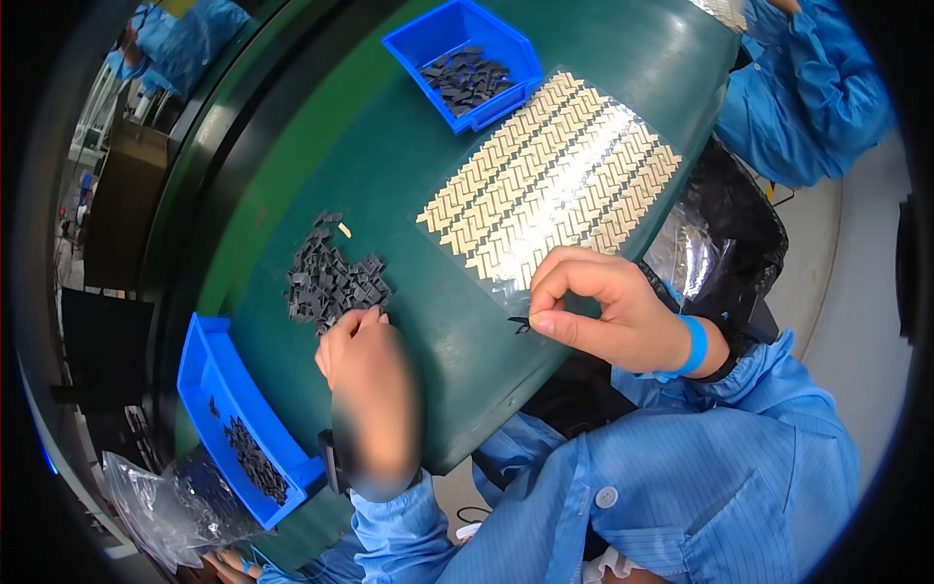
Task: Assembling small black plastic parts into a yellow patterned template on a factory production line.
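Pinching a small dark piece (pixel 519 324), right hand (pixel 603 311) beside clear sticker sheet (pixel 555 180).

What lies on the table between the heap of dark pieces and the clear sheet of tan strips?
Only bare green table lies between the heap of dark pieces and the clear sheet, as the head view shows.

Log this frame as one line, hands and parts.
left hand: on dark parts pile | right hand: pinching small dark part | sheet of tan strips: beside right hand | surface: green table
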### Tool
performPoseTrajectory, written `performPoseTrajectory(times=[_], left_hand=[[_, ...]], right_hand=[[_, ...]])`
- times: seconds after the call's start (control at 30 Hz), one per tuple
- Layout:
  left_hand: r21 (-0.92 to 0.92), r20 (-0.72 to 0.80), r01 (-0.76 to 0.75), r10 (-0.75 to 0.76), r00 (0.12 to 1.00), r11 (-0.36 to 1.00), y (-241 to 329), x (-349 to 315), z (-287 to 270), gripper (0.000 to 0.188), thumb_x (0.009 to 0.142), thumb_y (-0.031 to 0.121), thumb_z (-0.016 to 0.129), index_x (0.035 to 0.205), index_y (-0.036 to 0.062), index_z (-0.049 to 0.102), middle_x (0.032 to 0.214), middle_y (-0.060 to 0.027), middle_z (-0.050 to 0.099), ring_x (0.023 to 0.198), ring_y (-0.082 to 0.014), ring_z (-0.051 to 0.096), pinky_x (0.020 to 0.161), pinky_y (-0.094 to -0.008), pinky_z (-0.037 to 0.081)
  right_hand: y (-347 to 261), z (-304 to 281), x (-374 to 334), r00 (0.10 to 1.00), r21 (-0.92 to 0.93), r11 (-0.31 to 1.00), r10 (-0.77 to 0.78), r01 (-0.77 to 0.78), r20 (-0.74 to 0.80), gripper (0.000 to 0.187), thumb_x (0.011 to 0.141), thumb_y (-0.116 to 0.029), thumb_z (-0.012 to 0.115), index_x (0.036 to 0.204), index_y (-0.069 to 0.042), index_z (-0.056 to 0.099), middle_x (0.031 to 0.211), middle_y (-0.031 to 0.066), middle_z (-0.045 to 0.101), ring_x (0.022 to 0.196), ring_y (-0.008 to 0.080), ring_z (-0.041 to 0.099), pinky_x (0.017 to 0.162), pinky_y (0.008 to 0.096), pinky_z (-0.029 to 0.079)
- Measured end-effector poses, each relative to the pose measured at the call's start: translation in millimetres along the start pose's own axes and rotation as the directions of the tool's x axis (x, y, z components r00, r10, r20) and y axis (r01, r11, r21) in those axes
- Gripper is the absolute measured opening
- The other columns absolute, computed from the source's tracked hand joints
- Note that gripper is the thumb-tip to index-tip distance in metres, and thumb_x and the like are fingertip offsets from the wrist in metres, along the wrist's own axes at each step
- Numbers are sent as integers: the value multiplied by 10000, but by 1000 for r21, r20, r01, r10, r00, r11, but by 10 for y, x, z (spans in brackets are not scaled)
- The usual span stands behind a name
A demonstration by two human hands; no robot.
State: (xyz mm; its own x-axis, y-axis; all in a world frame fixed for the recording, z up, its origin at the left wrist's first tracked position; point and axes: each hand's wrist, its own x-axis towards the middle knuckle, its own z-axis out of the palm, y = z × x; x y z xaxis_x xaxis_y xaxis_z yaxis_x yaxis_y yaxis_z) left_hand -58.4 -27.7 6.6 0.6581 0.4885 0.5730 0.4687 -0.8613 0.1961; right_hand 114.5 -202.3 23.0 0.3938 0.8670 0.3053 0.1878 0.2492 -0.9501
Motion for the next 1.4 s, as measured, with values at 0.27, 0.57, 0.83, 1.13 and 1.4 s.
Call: performPoseTrajectory(times=[0.27, 0.57, 0.83, 1.13, 1.4], left_hand=[[-607, 771, 622, -176, 612, -495, 811, -194, -488, 189, 860, 48, 574, 1030, -33, 568, 865, -122, 628, 744, -170, 608, 679, -272, 486], [-560, 767, 599, -86, 636, -572, 982, -397, -425, 267, 880, 83, 555, 1103, -64, 561, 927, -157, 627, 809, -196, 603, 733, -299, 488], [-819, 573, 535, -359, 737, -208, 1017, -395, -369, 255, 805, -48, 601, 1058, -71, 588, 965, -182, 619, 804, -197, 611, 726, -289, 503], [-850, 508, 523, -367, 779, -69, 1027, -399, -340, 288, 766, -128, 596, 1050, -78, 590, 1026, -185, 600, 835, -182, 625, 766, -265, 514], [-857, 490, 514, -345, 800, -25, 1026, -402, -337, 279, 769, -128, 594, 1045, -84, 589, 1033, -188, 599, 850, -185, 627, 779, -269, 513]], right_hand=[[-76, 181, -38, 950, 155, 938, -314, 310, 1, 288, 747, -50, 702, 993, 19, 570, 965, 155, 583, 869, 246, 587, 737, 314, 466], [-51, 192, -187, 989, 268, 954, -149, 138, 21, 303, 775, -32, 671, 1045, 17, 543, 993, 141, 551, 872, 206, 561, 754, 295, 454], [-2, 273, -322, 997, 534, 844, 75, -50, -25, 100, 805, 62, 586, 894, 39, 545, 1064, 151, 521, 994, 194, 527, 885, 303, 428], [-26, 284, -322, 987, 496, 857, 163, -137, -9, 49, 809, 52, 583, 844, 31, 557, 1039, 138, 537, 972, 175, 533, 862, 286, 431], [-41, 283, -323, 982, 478, 864, 189, -157, -18, 52, 802, 39, 595, 831, 19, 556, 1024, 138, 546, 952, 167, 534, 842, 277, 430]])
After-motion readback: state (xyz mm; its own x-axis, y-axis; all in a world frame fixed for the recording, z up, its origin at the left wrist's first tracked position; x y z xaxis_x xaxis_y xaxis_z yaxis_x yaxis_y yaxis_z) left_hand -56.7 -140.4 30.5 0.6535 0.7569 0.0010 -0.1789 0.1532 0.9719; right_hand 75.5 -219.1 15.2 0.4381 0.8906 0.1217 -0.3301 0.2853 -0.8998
